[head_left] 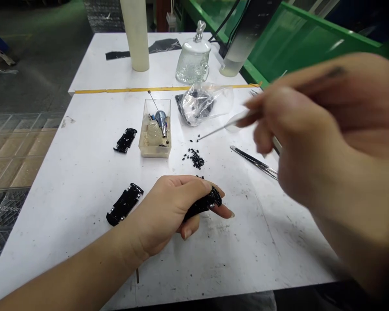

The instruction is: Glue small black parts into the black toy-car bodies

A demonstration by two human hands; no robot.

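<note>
One black part [208, 201], in the head view, is being grasped by the left hand [175, 205] below the centre. At two o'clock from it, the right hand [304, 125] is pinching a thin tool [226, 126], its tip pointing toward eight o'clock. Black bits [197, 161] are lying at twelve o'clock from the part, tweezers [253, 161] at two o'clock.

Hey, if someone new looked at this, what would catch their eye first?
Probably the right hand, big and blurred at the right, holding a thin tool toward tiny black pieces. Then the left hand, low in the centre, gripping a black part. At the back of the table, a clear glass jar stands out too.
</note>
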